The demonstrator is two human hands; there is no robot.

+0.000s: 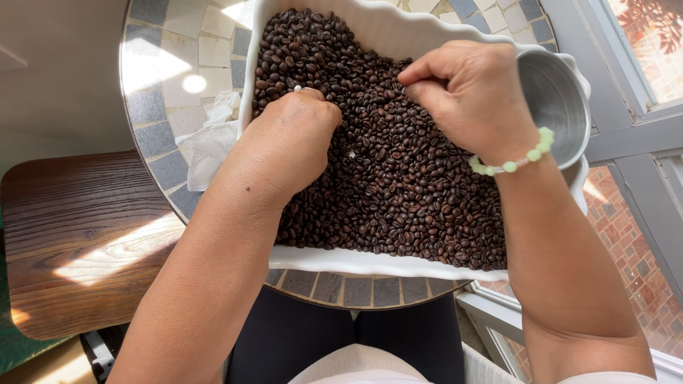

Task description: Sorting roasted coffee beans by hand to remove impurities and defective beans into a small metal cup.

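A white rectangular dish filled with dark roasted coffee beans sits on a round mosaic-tiled table. My left hand rests on the beans at the dish's left side, fingers curled down into them. My right hand hovers over the beans at the upper right, thumb and fingertips pinched together; whether a bean is between them is hidden. A pale green bead bracelet circles my right wrist.
A metal cup stands in the dish's right corner. A crumpled white tissue lies on the table left of the dish. A dark wooden seat is at lower left. Window frames run along the right.
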